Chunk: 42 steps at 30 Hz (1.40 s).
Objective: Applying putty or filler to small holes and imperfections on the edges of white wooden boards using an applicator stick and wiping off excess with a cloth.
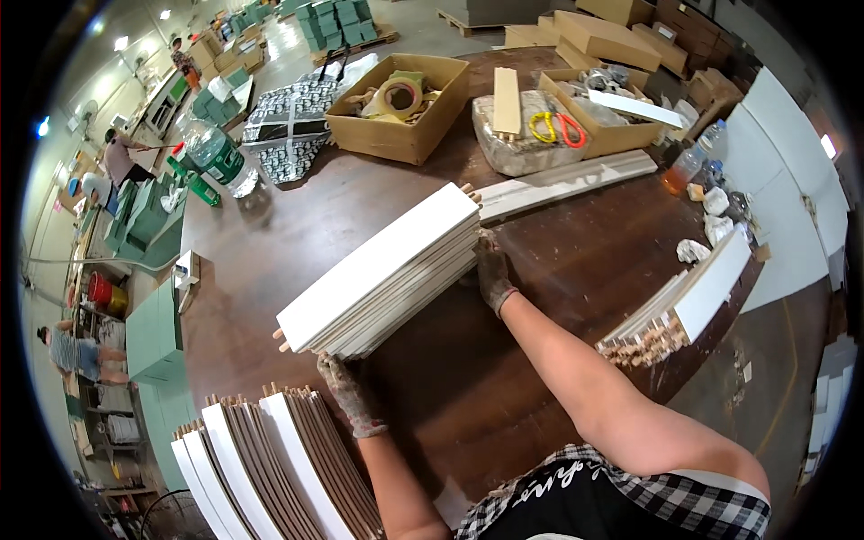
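Observation:
A stack of long white slats (pixel 387 265), with wooden pegs jutting from its ends, lies between my two gloved hands at a slant across the table. My left hand (pixel 349 396) grips its near left end, fingers against the lower corner. At the far right end, my right hand (pixel 493 277) clasps the stack, with part of its fingers hidden by the slats. Beside my left forearm are more bundles of white slats with pegs (pixel 270 459). Another slat bundle (pixel 679 301) lies to the right of my right arm.
The round brown table (pixel 576 261) carries a carton with a tape roll (pixel 396 112), a wrapped block (pixel 526 139) with scissors (pixel 558 128), long pale strips (pixel 571 184), and bottles (pixel 216 157) at left. Crumpled white wads (pixel 715 202) lie at right. Other people stand far left.

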Available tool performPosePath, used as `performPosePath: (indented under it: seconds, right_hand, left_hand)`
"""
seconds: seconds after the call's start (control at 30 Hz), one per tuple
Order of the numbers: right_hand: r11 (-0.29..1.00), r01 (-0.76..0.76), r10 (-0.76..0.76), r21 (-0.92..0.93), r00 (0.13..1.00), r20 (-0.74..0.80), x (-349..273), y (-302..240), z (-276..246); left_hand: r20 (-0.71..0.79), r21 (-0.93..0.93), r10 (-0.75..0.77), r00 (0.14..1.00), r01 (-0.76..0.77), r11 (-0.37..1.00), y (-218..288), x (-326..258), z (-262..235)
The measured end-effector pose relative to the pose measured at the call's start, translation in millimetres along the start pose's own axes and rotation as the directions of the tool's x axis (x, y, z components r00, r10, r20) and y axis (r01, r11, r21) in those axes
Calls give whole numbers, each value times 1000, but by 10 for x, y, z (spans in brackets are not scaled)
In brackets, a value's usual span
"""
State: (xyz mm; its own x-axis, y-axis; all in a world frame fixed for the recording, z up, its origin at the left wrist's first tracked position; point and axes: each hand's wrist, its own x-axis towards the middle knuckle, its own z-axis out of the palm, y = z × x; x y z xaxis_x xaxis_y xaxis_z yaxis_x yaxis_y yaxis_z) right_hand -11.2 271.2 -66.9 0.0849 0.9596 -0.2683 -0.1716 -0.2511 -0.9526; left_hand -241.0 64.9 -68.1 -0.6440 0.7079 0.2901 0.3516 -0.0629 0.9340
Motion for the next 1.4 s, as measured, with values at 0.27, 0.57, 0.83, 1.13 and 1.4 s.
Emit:
performPosePath:
  seconds: [0.27, 0.57, 0.83, 1.13, 1.4]
  right_hand:
    - [886, 343, -418, -313, 881, -219, 121, 319, -1037]
    - [905, 175, 38, 387, 875, -483, -548, -291, -1348]
    - [963, 264, -265, -56, 889, -374, -1075, 644, -1270]
    - [999, 30, -31, -19, 999, -31, -2338, 121, -1932]
    - [994, -107, 106, 9, 994, 22, -2807, -47, -2681]
  left_hand:
    - [168, -127, -12, 986, 33, 991, 185, -408, 510]
    - [379, -319, -338, 861, 464, 826, 600, -672, 973]
    - [463, -325, -279, 841, 454, 829, 644, -770, 1360]
    - [603, -317, -402, 689, 669, 672, 1161, -788, 1774]
    - [626, -270, -256, 737, 513, 815, 1054, -983, 2410]
